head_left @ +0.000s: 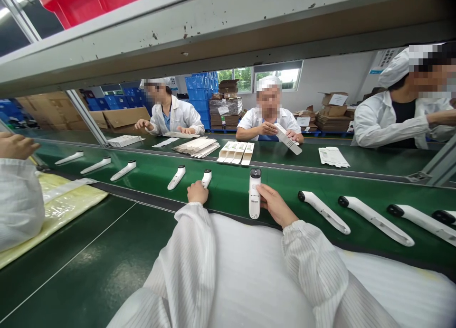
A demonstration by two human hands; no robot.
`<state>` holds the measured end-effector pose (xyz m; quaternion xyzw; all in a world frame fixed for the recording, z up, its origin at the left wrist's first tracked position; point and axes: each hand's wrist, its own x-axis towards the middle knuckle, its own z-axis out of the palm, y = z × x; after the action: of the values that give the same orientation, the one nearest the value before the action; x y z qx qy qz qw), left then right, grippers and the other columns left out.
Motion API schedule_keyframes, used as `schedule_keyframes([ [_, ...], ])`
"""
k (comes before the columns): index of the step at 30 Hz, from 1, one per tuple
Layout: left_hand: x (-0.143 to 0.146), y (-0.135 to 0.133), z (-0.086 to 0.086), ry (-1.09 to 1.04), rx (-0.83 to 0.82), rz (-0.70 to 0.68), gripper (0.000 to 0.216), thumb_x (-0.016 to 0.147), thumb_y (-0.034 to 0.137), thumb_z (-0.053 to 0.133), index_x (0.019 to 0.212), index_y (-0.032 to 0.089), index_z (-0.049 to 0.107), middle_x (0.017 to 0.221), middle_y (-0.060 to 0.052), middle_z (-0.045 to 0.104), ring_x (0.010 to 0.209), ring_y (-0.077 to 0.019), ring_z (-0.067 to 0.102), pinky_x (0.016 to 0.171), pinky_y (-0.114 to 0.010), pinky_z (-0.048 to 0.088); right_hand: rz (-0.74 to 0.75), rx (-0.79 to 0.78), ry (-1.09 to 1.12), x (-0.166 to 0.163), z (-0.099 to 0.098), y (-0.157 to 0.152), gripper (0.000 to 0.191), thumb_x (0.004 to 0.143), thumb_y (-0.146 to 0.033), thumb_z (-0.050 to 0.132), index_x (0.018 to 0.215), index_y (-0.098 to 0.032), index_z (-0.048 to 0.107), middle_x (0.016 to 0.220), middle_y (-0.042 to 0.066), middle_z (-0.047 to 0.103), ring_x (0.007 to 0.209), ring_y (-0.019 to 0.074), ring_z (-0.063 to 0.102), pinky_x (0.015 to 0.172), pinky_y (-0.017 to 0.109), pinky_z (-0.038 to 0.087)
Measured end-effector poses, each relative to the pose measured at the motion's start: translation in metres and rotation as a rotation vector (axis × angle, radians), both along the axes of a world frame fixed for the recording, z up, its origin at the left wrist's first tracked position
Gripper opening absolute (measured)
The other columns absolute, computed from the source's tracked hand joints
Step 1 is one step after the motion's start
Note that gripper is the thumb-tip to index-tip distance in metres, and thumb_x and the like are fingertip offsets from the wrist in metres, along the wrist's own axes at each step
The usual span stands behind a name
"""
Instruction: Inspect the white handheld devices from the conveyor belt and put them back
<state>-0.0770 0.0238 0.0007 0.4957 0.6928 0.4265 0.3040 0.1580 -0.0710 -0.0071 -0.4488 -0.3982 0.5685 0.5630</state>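
Observation:
My right hand point(278, 203) is closed on a white handheld infrared thermometer point(254, 195), fingers along its right side. It stands upright over the green belt, its black sensor head on top and an open recess in its handle facing me. My left hand point(198, 192) is closed round the lower part of a second thermometer point(206, 176), whose black head shows above my fingers. Just left of that hand lies another thermometer point(176, 177). More of them lie spaced along the belt on both sides, the nearest on the right being one thermometer point(324, 211).
The green conveyor belt point(228, 202) crosses in front of me. Beyond it lie flat cartons point(195, 146) and small open boxes point(235, 152). Across sit several co-workers, one folding a carton point(288, 139). A co-worker's sleeve point(19, 204) is at left. Overhead runs a shelf beam point(178, 29).

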Motion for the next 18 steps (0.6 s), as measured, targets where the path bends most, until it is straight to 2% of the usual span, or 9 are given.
schedule_keyframes([
  [2, 0.007, -0.002, 0.005, -0.096, -0.047, -0.056, 0.016, 0.074, 0.008, 0.051, 0.088, 0.014, 0.053, 0.096, -0.013, 0.060, 0.104, -0.0255, 0.054, 0.076, -0.029, 0.043, 0.014, -0.007, -0.014, 0.001, 0.001, 0.000, 0.031, 0.076, -0.047, 0.061, 0.094, -0.022, 0.064, 0.093, 0.003, 0.069, 0.085, 0.0174, 0.062, 0.072, 0.027, 0.048],
  [3, 0.012, -0.006, 0.008, -0.217, -0.084, -0.126, 0.015, 0.078, 0.011, 0.047, 0.090, 0.012, 0.055, 0.092, -0.013, 0.061, 0.093, -0.0225, 0.058, 0.071, -0.028, 0.045, 0.012, -0.013, -0.019, 0.001, 0.001, 0.000, 0.030, 0.077, -0.047, 0.059, 0.093, -0.022, 0.064, 0.096, 0.004, 0.069, 0.087, 0.0183, 0.063, 0.073, 0.028, 0.048],
  [5, 0.025, -0.016, 0.015, -0.617, -0.174, -0.324, 0.022, 0.082, 0.014, 0.038, 0.092, 0.009, 0.057, 0.088, -0.013, 0.062, 0.078, -0.0178, 0.060, 0.064, -0.026, 0.046, -0.013, -0.029, -0.031, 0.001, 0.001, 0.000, 0.030, 0.079, -0.046, 0.056, 0.091, -0.020, 0.062, 0.098, 0.007, 0.069, 0.089, 0.0197, 0.064, 0.073, 0.028, 0.048],
  [7, 0.041, -0.029, 0.020, -1.080, -0.254, -0.497, 0.026, 0.081, 0.014, 0.035, 0.094, 0.009, 0.058, 0.087, -0.013, 0.062, 0.071, -0.0158, 0.059, 0.058, -0.025, 0.045, -0.064, -0.059, -0.071, 0.002, -0.001, 0.002, 0.030, 0.081, -0.046, 0.052, 0.088, -0.018, 0.060, 0.096, 0.009, 0.069, 0.083, 0.0202, 0.065, 0.069, 0.029, 0.048],
  [9, 0.058, -0.041, 0.024, -1.319, -0.295, -0.571, 0.026, 0.081, 0.016, 0.037, 0.096, 0.010, 0.058, 0.084, -0.011, 0.062, 0.067, -0.0156, 0.058, 0.049, -0.023, 0.041, -0.128, -0.083, -0.182, 0.005, -0.004, 0.004, 0.029, 0.082, -0.045, 0.050, 0.089, -0.018, 0.057, 0.093, 0.009, 0.069, 0.075, 0.0193, 0.065, 0.066, 0.029, 0.047],
  [11, 0.073, -0.051, 0.025, -1.365, -0.330, -0.626, 0.029, 0.085, 0.025, 0.039, 0.100, 0.010, 0.058, 0.081, -0.010, 0.061, 0.063, -0.0152, 0.057, 0.041, -0.020, 0.034, -0.171, -0.105, -0.386, 0.010, -0.007, 0.007, 0.027, 0.082, -0.042, 0.049, 0.092, -0.018, 0.055, 0.092, 0.008, 0.068, 0.072, 0.0186, 0.064, 0.065, 0.029, 0.046],
  [14, 0.088, -0.058, 0.022, -1.312, -0.375, -0.694, 0.042, 0.089, 0.042, 0.039, 0.105, 0.009, 0.059, 0.074, -0.008, 0.059, 0.056, -0.0125, 0.053, 0.035, -0.017, 0.027, -0.184, -0.137, -0.810, 0.019, -0.010, 0.008, 0.029, 0.083, -0.039, 0.048, 0.102, -0.018, 0.054, 0.091, 0.007, 0.067, 0.077, 0.0210, 0.063, 0.067, 0.031, 0.044],
  [16, 0.094, -0.060, 0.019, -1.260, -0.383, -0.702, 0.044, 0.089, 0.045, 0.040, 0.105, 0.009, 0.060, 0.072, -0.007, 0.058, 0.055, -0.0116, 0.052, 0.034, -0.017, 0.026, -0.184, -0.135, -1.061, 0.023, -0.012, 0.007, 0.031, 0.085, -0.038, 0.044, 0.107, -0.018, 0.055, 0.096, 0.010, 0.065, 0.085, 0.0244, 0.061, 0.068, 0.033, 0.042],
  [18, 0.097, -0.061, 0.017, -1.220, -0.377, -0.695, 0.042, 0.088, 0.045, 0.043, 0.104, 0.010, 0.060, 0.071, -0.006, 0.058, 0.056, -0.0116, 0.053, 0.035, -0.017, 0.028, -0.191, -0.100, -1.209, 0.024, -0.014, 0.005, 0.031, 0.085, -0.033, 0.044, 0.110, -0.018, 0.057, 0.106, 0.012, 0.062, 0.095, 0.0274, 0.059, 0.072, 0.035, 0.042],
])
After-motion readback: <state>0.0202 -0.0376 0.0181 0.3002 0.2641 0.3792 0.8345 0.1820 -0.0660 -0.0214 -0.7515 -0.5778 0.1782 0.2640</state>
